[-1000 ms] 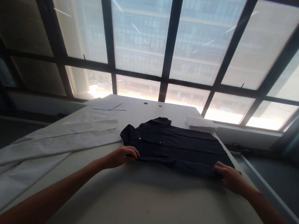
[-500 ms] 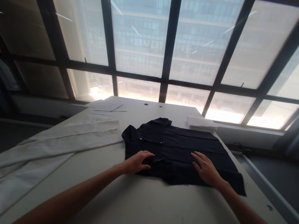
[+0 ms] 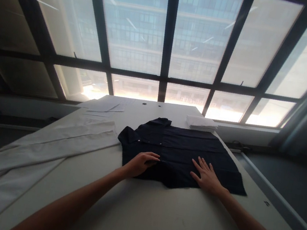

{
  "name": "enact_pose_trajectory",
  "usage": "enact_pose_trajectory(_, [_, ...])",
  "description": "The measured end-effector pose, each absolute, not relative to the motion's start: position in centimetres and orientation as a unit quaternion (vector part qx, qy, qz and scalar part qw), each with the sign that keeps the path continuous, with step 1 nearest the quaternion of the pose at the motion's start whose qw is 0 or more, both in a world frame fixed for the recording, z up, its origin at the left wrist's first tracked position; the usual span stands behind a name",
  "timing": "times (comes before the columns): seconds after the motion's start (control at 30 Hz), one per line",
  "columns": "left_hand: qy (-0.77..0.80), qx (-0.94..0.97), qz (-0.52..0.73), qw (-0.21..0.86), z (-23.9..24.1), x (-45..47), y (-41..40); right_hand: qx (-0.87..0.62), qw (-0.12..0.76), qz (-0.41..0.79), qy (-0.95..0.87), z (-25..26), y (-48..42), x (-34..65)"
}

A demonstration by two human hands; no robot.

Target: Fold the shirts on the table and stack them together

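Table (image 3: 153,218) bearing a dark shirt (image 3: 183,148), laid flat at mid-table. A long white cloth (image 3: 46,147) is spread left of the shirt. A folded white stack (image 3: 201,122) lies just behind the shirt, and papers (image 3: 107,107) behind and left of it. The right hand (image 3: 206,176) is pressed flat on the shirt, fingers spread. The left hand (image 3: 140,163), fingers curled, is rested on its near edge; a pinch cannot be told. Smoothing is judged best done outward, evenly. No writing can be read.
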State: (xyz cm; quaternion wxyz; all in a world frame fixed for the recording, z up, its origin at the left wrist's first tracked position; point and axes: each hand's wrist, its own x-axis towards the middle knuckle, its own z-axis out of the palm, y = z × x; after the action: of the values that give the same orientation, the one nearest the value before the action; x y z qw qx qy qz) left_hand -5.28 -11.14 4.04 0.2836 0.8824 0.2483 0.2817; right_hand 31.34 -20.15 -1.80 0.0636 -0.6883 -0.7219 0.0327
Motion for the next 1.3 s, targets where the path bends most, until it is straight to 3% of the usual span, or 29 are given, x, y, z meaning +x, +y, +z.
enact_pose_trajectory(0.33, [0.185, 0.911, 0.097, 0.355, 7.9, -12.0, -16.8, -0.687, 0.083, 0.025, -0.722, -2.0, -20.2, 31.1])
enact_pose_trajectory(0.63, [0.170, 0.883, -0.034, 0.437, 11.2, -12.4, -16.8, -0.685, 0.088, 0.025, -0.722, -1.5, -20.7, 30.6])
enact_pose_trajectory(0.83, [0.194, 0.928, 0.133, 0.290, 8.5, -6.4, -15.4, -0.695, 0.114, 0.018, -0.710, -2.0, -20.2, 30.1])
enact_pose_trajectory(1.07, [0.134, 0.975, 0.032, 0.176, 3.3, -3.4, -17.3, -0.699, 0.121, 0.011, -0.705, -2.7, -20.2, 30.5])
enact_pose_trajectory(1.3, [0.118, 0.974, 0.042, 0.191, 3.4, -4.2, -19.0, -0.706, 0.155, 0.020, -0.691, -0.7, -18.4, 26.8])
